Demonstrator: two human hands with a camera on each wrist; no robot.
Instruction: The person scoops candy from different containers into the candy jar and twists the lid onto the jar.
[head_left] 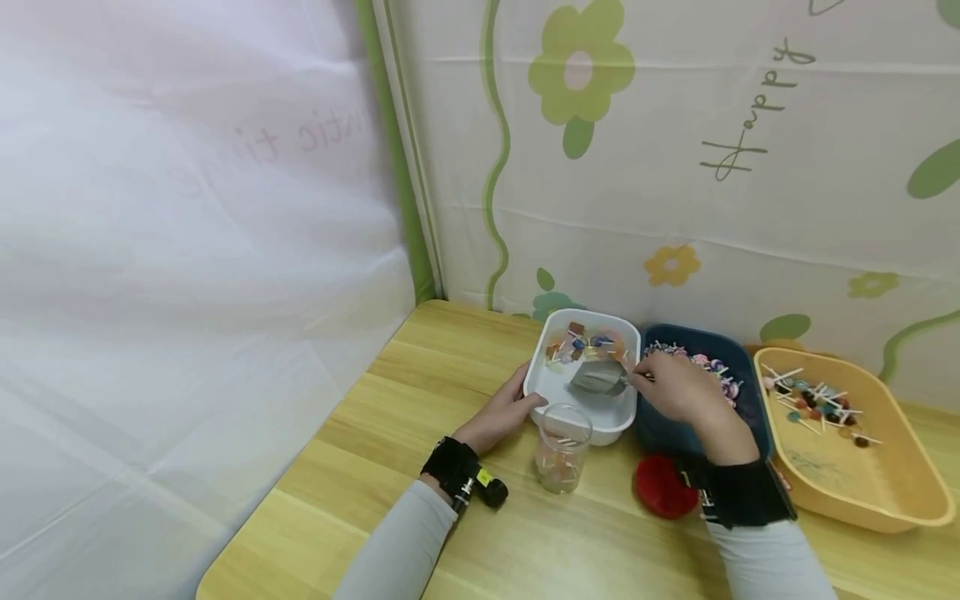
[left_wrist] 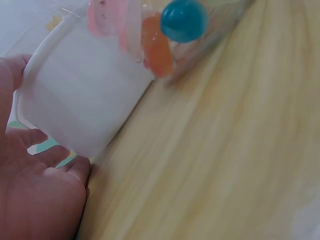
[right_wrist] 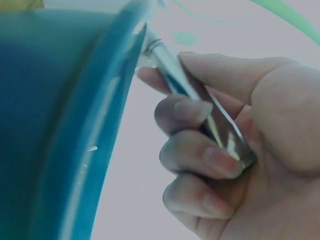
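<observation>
My left hand (head_left: pixel 498 417) holds the near left side of a white plastic bin (head_left: pixel 609 427), thumb over the rim and fingers against the outer wall. Inside it lie several wrapped candies (head_left: pixel 592 343), towards the far end. My right hand (head_left: pixel 678 387) grips the handle of a metal scoop (head_left: pixel 600 377); its fingers curl round the shiny handle (right_wrist: pixel 215 117) in the right wrist view. The scoop's blade is over the white bin's interior; whether it carries candy I cannot tell. A clear plastic cup (head_left: pixel 560 471) with candies in it stands before the bin.
Right of the white bin stands a dark blue bin (head_left: pixel 654 429) of wrapped lollipops, under my right forearm. Farther right is a yellow bin (head_left: pixel 896 492) with lollipops. A red round object (head_left: pixel 663 487) lies on the wooden table (head_left: pixel 360 467). Printed curtains hang behind and left.
</observation>
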